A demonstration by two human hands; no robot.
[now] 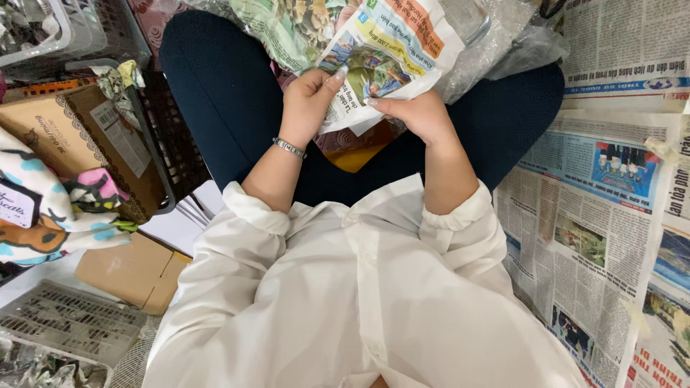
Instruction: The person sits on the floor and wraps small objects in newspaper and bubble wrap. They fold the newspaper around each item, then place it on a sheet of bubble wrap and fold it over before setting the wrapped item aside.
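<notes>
Newsprint is what fills my hands: a crumpled, brightly printed sheet of newspaper (384, 54) bunched over my lap, its colours running to green, yellow and orange. From the head camera, looking straight down, my left hand (307, 100) is closed on the sheet's near left edge, thumb on top and fingers curled beneath, a silver bracelet (289, 148) at the wrist. My right hand (419, 115) pinches the near lower edge just beside it, fingers folded under the paper so I cannot see their tips. Both hands are clamped on the sheet; neither is spread wide.

The bundle lies just beyond both hands, away from my body, and rises toward the top of the view. Its long axis runs slanted, from my left hand up and out toward the far right. The two hands sit almost level and close together, so neither is clearly nearer; the left holds a little higher up the sheet. Whether something is wrapped inside I cannot tell, as the paper hides it.

Clear bubble wrap (489, 47) lies touching the newspaper's far right side. My crossed legs in dark trousers (215, 93) are under it all. More newspaper sheets (596, 215) cover the floor on my right. On my left stand a black plastic basket (169, 144), a cardboard box (133, 269) and a patterned cloth (50, 201).
</notes>
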